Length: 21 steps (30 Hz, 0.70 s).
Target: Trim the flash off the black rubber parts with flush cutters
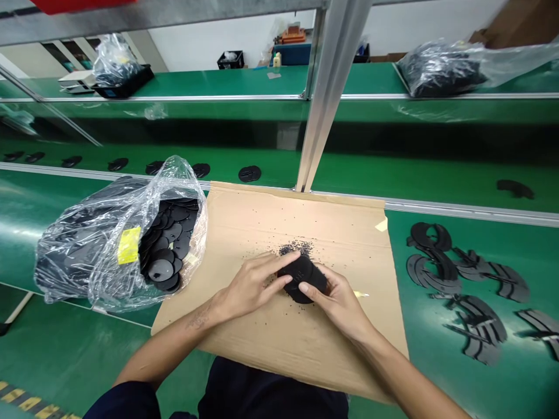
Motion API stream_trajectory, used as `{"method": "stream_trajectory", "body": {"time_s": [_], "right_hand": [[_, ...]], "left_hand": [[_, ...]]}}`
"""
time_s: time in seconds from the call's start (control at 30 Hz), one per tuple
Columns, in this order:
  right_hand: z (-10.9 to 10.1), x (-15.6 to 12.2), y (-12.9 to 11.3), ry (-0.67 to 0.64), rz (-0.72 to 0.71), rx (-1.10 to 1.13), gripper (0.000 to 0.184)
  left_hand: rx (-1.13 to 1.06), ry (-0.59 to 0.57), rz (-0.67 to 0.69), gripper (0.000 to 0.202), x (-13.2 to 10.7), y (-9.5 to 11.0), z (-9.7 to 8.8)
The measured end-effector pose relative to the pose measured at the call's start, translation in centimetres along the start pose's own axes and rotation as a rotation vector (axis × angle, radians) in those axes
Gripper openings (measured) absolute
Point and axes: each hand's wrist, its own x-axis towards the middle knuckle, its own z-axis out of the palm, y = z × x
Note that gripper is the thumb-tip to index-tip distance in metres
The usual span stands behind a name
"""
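Observation:
Both of my hands hold a small stack of black round discs over a sheet of brown cardboard. My left hand grips the stack from the left, fingers curled over its top. My right hand grips it from the right and front. A scatter of tiny black crumbs lies on the cardboard just beyond the stack. A clear plastic bag full of the same black discs lies open at the left, its mouth facing the cardboard.
Black curved offcuts lie in a pile on the green bench at the right. Single black discs sit along the green conveyor behind. A metal post rises from the cardboard's far edge. Another bag of black parts rests on the upper shelf.

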Motion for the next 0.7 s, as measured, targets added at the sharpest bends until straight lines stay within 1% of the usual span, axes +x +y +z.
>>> {"method": "stream_trajectory", "body": {"time_s": [0.23,0.57,0.7], "right_hand": [[0.05,0.14,0.19,0.002,-0.037,-0.086,0.043],[0.41,0.19,0.33,0.018,-0.014,-0.066,0.042],[0.44,0.13,0.47,0.036,-0.032,-0.093,0.041]], "left_hand": [[0.079,-0.041,0.046,0.05,-0.42,-0.08,-0.11],[0.043,-0.064,-0.025,0.047,-0.71,-0.2,0.28],[0.015,-0.037,-0.033,0.047,-0.99,-0.05,0.66]]}}
